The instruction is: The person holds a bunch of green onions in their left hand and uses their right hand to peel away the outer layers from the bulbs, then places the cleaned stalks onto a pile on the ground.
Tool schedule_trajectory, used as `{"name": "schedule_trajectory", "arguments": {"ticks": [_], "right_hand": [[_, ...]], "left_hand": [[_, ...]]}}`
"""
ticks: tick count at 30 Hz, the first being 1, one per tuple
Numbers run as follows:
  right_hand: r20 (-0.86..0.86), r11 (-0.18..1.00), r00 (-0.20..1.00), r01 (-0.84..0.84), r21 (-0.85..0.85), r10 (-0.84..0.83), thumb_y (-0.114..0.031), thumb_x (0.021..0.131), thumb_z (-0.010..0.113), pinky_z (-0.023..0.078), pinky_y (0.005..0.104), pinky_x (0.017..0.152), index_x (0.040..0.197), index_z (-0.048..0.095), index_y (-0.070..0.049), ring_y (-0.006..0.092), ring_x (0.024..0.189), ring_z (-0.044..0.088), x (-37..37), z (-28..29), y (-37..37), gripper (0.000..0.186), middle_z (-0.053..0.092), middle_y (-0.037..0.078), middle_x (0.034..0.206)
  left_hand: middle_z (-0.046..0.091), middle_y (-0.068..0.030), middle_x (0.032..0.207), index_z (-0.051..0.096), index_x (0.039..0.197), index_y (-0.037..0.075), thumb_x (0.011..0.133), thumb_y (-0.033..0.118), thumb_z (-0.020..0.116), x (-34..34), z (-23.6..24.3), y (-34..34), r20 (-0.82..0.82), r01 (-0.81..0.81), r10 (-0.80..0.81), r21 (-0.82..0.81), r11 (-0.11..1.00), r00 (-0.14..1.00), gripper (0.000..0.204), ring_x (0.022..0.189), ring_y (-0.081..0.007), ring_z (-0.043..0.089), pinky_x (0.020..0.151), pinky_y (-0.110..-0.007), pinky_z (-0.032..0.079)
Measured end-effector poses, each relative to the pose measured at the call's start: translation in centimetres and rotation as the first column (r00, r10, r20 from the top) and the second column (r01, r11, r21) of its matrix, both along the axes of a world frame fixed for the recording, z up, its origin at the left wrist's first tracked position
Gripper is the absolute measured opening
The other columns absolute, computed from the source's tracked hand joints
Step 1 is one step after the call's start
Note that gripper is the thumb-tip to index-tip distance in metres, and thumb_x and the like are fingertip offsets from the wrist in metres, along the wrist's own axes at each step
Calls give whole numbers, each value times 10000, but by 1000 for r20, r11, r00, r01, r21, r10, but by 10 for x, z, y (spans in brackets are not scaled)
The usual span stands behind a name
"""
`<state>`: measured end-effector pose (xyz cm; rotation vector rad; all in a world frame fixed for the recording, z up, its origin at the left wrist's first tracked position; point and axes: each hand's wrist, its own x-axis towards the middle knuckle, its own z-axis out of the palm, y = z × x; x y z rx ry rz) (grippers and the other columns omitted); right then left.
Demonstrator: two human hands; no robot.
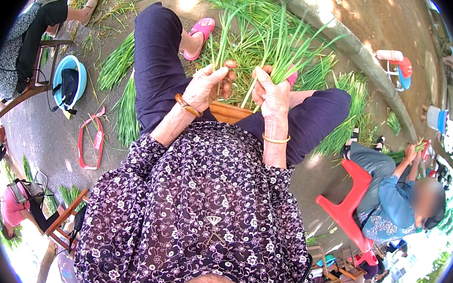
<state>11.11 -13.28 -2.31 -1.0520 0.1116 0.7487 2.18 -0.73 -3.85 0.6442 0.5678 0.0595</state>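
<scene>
My left hand (209, 85) is closed with thumb and fingers pinched around a few thin green chives (224, 39), their leaves pointing away from me. Close beside it on the right, my right hand (272, 93) grips a thicker bunch of chives (289, 62). The leaves of that bunch fan out up and to the right, and pale stem ends (249, 94) stick out below the fingers. Both hands are held above my lap, between my spread knees. Beyond them, a loose pile of chives (249, 43) covers the ground.
Bundles of chives (117, 65) lie left of my leg, more (346, 118) at right. A blue basin (61, 72) holding a black bag and a red strap (83, 144) are at left. One person (395, 206) sits at right near a red stool (346, 194); others sit around.
</scene>
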Motion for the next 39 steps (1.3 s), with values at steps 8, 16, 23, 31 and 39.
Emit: {"name": "schedule_trajectory", "arguments": {"ticks": [8, 16, 23, 31, 39], "right_hand": [[44, 999, 999, -22, -32, 24, -62, 713, 640, 226, 173, 273, 734, 515, -24, 31, 330, 317, -5, 1, 6, 132, 463, -15, 523], [18, 994, 999, 46, -103, -45, -90, 715, 646, 222, 170, 282, 713, 534, -37, 24, 335, 324, -15, 8, 17, 124, 431, -36, 486], [70, 993, 992, 109, -38, -106, -91, 805, 523, 224, 181, 283, 896, 528, 4, 33, 343, 294, -10, 4, 13, 131, 564, 93, 778], [41, 992, 991, 125, -19, -124, -134, 786, 565, 219, 193, 284, 870, 538, -1, 38, 341, 299, -13, 13, 15, 160, 533, 56, 662], [13, 989, 992, 128, -73, -128, -105, 749, 611, 213, 183, 286, 767, 547, -6, 37, 329, 298, -14, 15, 17, 119, 427, -18, 484]], "left_hand": [[471, 38, 618, 526, 877, 74, 781, 190, 583, -3, 14, -7, -55, 95, -94, 23, 995, 994, 161, 369, -4, 288, 314, -151, 201], [524, 34, 627, 536, 874, 61, 720, 74, 634, -5, 20, -13, -47, 103, -97, 170, 980, 994, 183, 372, -8, 285, 336, -160, 194], [515, 58, 618, 548, 913, 47, 783, 90, 560, -5, 25, -3, -51, -3, 6, 47, 999, 999, 138, 362, 17, 255, 305, -152, 174], [513, 58, 638, 538, 922, 43, 779, 83, 563, -8, 27, -3, 9, 55, -55, 23, 998, 998, 150, 365, 19, 253, 309, -145, 176], [549, 33, 697, 531, 897, 69, 755, 72, 591, -11, 21, -9, 23, 133, -134, 57, 990, 991, 155, 381, 4, 272, 332, -151, 183]]}}
